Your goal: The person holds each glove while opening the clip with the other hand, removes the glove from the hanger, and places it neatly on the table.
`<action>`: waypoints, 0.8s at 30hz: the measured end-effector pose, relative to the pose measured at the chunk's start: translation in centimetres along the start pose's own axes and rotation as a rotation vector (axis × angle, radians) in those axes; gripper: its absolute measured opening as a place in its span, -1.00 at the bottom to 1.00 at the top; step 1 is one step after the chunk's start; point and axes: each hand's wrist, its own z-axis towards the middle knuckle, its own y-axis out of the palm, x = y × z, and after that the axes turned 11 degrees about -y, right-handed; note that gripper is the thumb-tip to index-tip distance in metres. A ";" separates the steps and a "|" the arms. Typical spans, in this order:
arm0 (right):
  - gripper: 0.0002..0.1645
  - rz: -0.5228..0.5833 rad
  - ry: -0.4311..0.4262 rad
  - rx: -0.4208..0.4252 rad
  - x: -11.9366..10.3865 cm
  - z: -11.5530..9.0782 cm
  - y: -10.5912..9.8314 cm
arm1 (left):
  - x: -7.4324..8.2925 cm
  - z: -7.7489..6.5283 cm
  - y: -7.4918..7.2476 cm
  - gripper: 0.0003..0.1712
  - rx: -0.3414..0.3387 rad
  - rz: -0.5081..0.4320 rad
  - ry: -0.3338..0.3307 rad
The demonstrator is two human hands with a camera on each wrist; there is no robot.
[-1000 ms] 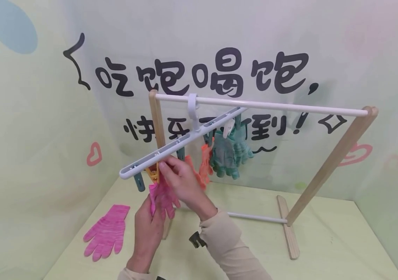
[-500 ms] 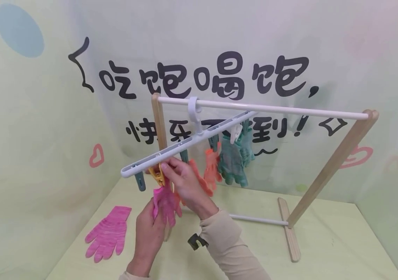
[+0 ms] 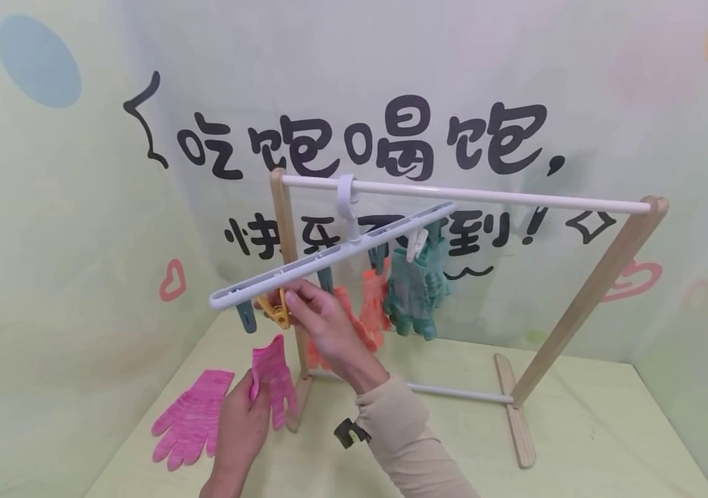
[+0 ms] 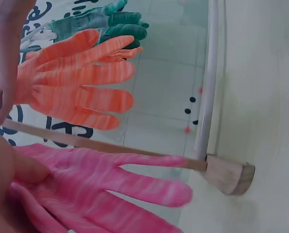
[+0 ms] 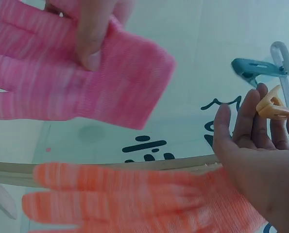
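My left hand [image 3: 244, 418] grips a pink knit glove [image 3: 277, 380] near its cuff, thumb on the front, as the right wrist view also shows. The cuff points up and sits just below a yellow clothespin [image 3: 275, 315], apart from it. My right hand [image 3: 335, 335] pinches this clothespin between thumb and fingers. It is attached under a pale blue hanger [image 3: 329, 259], which hooks over the rack's white bar [image 3: 491, 196]. A second pink glove [image 3: 194, 415] lies flat on the table, partly behind my left hand.
Orange gloves [image 4: 81, 80] and green gloves [image 3: 412, 287] hang from clothespins farther along the hanger. A blue-green clothespin [image 3: 246, 316] hangs at its near end. The rack's wooden post [image 3: 590, 304] stands at the right, its foot [image 3: 515, 415] on the table.
My left hand has drawn the pink glove down and left, away from the yellow clothespin. My right hand has stayed at the clothespin. The hanger has swung slightly.
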 end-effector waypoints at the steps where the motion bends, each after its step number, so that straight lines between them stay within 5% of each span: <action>1: -0.62 0.004 0.002 -0.006 0.0 -0.1 0.0 | -0.2 0.2 -0.1 -0.56 0.001 0.005 -0.004; 18: -0.57 -0.055 0.049 -0.011 0.5 -2.3 -2.5 | -2.9 1.1 -0.6 -0.77 0.011 0.106 -0.019; 24: -0.57 -0.091 0.061 -0.005 0.7 -3.7 -3.9 | -4.1 1.5 -0.5 -0.48 -0.038 0.214 -0.012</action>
